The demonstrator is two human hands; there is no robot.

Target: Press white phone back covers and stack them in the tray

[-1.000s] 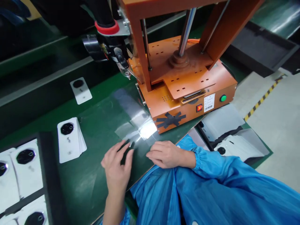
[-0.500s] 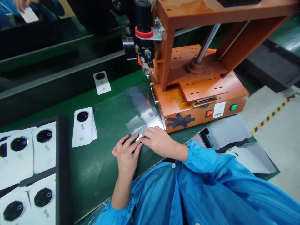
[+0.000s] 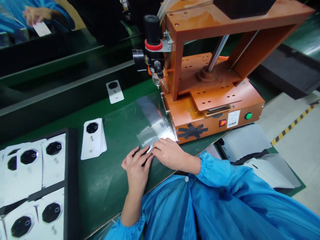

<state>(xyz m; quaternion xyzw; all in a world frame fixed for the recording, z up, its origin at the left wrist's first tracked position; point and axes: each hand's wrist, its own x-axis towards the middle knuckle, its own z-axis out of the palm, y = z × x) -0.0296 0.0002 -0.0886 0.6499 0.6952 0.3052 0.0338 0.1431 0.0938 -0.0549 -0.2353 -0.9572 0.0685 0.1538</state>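
Observation:
Clear plastic film [image 3: 160, 125] lies on the green mat [image 3: 110, 180], its near edge under the fingertips of both my hands. My left hand [image 3: 137, 166] is at the film's near left corner, thumb and index drawn toward the other hand, the other fingers spread. My right hand [image 3: 167, 153] is curled over the near right part of the film, its fingertips bunched at the edge. The fingertips of the two hands almost meet. What lies between them is too small to make out. Left of the film is a small stack of white panels [image 3: 92, 141] with dark round windows.
An orange press [image 3: 195, 123] stands behind my right hand. A single white panel [image 3: 115, 95] lies farther back. A black tray [image 3: 71, 186] of panels is at left, translucent sheets [image 3: 245, 141] at right. Across the bench, a person's hand [image 3: 37, 15] holds a white card.
The view has shifted slightly, so the bench items appear lower and the left-side ones farther right. My hands stay at the film's edge with little change. The other person's hand shows more fully.

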